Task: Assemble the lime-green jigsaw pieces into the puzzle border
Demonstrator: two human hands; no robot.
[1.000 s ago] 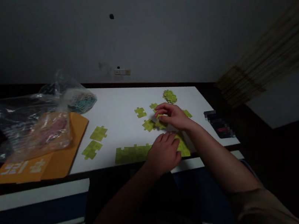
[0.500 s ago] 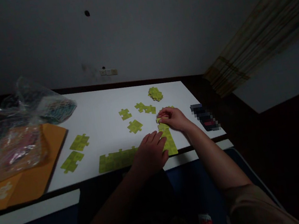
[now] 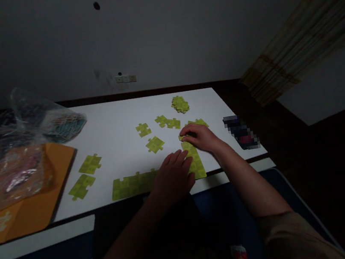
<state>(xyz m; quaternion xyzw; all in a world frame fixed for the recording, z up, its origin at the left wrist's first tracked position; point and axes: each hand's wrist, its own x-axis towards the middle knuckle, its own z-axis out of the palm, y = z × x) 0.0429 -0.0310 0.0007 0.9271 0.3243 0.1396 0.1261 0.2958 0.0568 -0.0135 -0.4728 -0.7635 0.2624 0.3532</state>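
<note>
My left hand (image 3: 174,170) lies over a joined strip of yellow-green jigsaw pieces (image 3: 132,185) along the table's near edge, fingers stretched and flat. Its fingertips touch the short joined column (image 3: 198,163) at the strip's right end. At the column's far end my right hand (image 3: 202,137) has its thumb and fingers closed on a jigsaw piece (image 3: 182,137), mostly hidden by the fingers. Beyond that hand, more green pieces (image 3: 200,122) show in part. Loose pieces lie left of it, among them a single jigsaw piece (image 3: 155,144).
A small pile of green pieces (image 3: 180,104) sits at the back of the white table (image 3: 109,121). Two larger pieces (image 3: 90,164) lie at left, near an orange folder (image 3: 62,163) and clear plastic bags (image 3: 27,138). A blurred dark object (image 3: 241,133) rests at the right edge.
The view has shifted slightly. At the column's far end, the gap visible near my right fingers has closed up. My left hand stays in place on the pieces.
</note>
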